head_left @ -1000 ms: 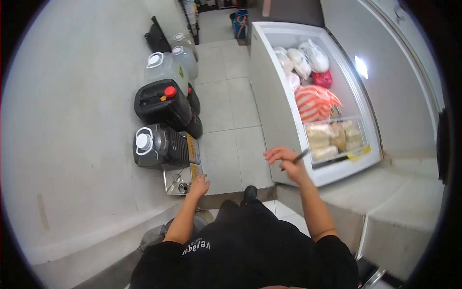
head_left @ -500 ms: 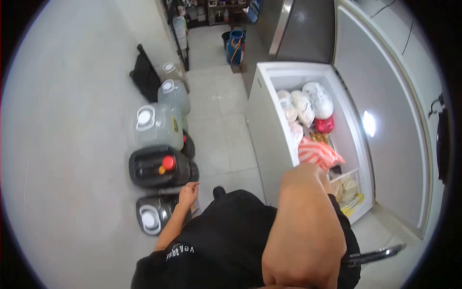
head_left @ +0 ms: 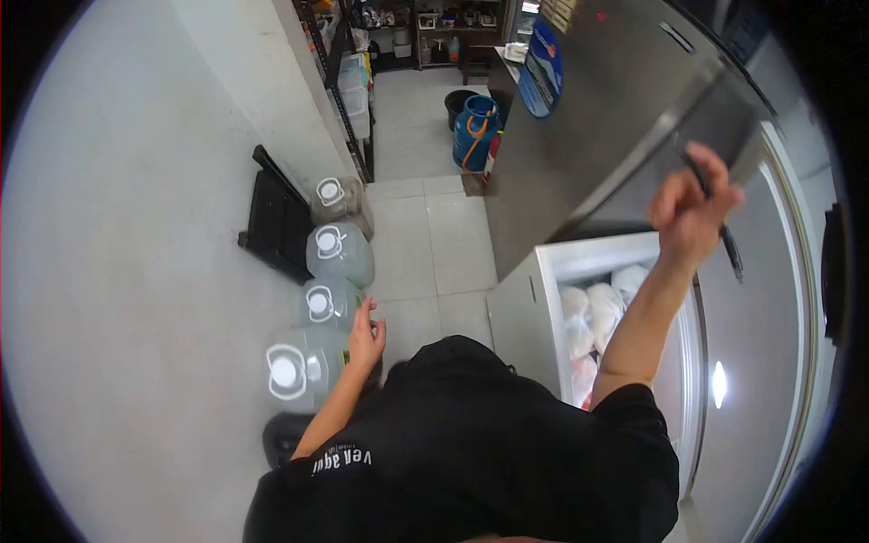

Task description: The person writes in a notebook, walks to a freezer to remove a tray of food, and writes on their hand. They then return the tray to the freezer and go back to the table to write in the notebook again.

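My right hand (head_left: 690, 222) is raised over the far end of the chest freezer (head_left: 522, 317), in front of the steel refrigerator door (head_left: 588, 118). Its fingers are a little blurred and hold a black pen (head_left: 732, 255), which slants down to the right. Below that forearm, white plastic bags (head_left: 605, 312) lie inside the freezer, partly hidden by my arm. The freezer lid (head_left: 760, 362) stands up on the right. My left hand (head_left: 366, 339) hangs open beside the clear water jugs (head_left: 333, 303), its fingers loosely apart.
Several jugs line the left wall, with a dark container (head_left: 282, 436) nearest me. A folded black item (head_left: 274, 217) leans against that wall. Farther along the tiled aisle (head_left: 398, 240) stand a blue gas cylinder (head_left: 474, 136) and a shelf rack (head_left: 355, 100) with plastic bins.
My right arm has come up out of the freezer and stretched forward toward the refrigerator. The view has shifted forward and up. My left hand is now beside the clear jugs.
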Available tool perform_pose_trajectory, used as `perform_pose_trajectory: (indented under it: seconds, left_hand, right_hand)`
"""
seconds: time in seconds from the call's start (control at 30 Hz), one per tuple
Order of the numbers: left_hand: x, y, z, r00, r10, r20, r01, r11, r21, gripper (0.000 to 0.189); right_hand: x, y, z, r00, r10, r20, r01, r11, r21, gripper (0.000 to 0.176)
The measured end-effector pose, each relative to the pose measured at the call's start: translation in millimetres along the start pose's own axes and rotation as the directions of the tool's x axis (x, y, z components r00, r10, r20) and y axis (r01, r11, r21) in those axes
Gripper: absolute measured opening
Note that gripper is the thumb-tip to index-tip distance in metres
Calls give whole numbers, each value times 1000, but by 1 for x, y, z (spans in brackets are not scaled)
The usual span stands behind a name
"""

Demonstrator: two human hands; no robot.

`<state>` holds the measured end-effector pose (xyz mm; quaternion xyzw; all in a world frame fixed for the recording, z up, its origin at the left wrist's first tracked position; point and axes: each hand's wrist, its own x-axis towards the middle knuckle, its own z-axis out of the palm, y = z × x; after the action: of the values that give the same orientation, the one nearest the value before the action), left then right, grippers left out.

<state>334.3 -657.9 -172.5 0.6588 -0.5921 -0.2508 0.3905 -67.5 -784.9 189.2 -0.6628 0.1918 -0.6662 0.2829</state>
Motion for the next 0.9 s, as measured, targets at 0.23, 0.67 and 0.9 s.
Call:
perform_pose_trajectory:
  seconds: [0.23, 0.67, 0.9]
  left_hand:
    - [172, -9, -10, 982, -17, -187, 28, 998, 57, 70]
    - [651, 9, 74, 829, 529, 184, -534, 845, -25, 65]
    - [818, 52, 144, 822, 551, 142, -526, 831, -183, 66]
  right_hand:
    - [223, 163, 32, 933, -346, -95, 167, 653, -738, 43]
    - [500, 372, -77, 961, -243, -133, -191, -236, -953, 40]
    - [554, 446, -72, 913, -298, -280, -408, -617, -673, 45]
